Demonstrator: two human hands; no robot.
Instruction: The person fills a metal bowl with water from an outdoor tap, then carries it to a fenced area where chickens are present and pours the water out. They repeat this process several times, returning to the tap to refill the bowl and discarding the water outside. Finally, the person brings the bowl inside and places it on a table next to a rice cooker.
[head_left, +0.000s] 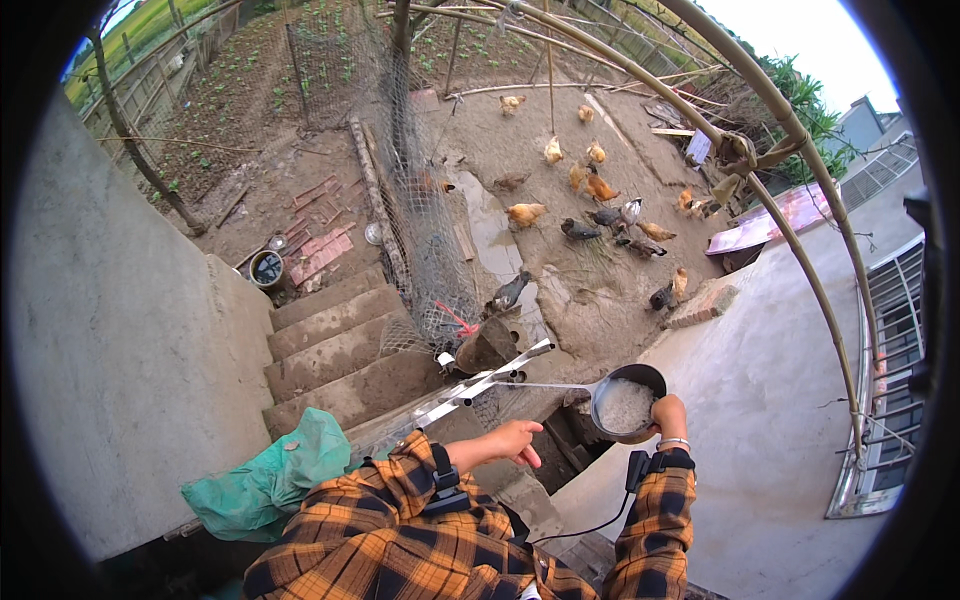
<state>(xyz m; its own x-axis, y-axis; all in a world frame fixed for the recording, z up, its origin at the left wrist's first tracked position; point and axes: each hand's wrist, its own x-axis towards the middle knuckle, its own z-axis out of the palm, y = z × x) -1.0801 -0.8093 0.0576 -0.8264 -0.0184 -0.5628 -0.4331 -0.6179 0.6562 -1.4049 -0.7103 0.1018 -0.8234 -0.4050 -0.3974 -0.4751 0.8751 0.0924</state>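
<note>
My right hand (669, 416) grips the near right edge of a dark metal pan (651, 375), which holds a pale, whitish grainy mass like rice (626, 406). The pan's long metal handle (555, 385) points left, its end over a metal rail (480, 382). Left of the pan, my left hand (519, 442) is empty, its fingers apart and pointing right. Several chickens (526, 214), brown, buff and dark, stand in the muddy yard beyond. A dark one (511, 291) is nearest, behind a brown bucket-like container (487, 346).
Concrete steps (330, 349) go down at the left beside wire netting (439, 277). A green plastic sheet (277, 472) lies by my left elbow. At the right is a grey wall (750, 360) with a barred window (896, 360); bamboo poles (810, 285) arch overhead. A water bucket (266, 268) stands below.
</note>
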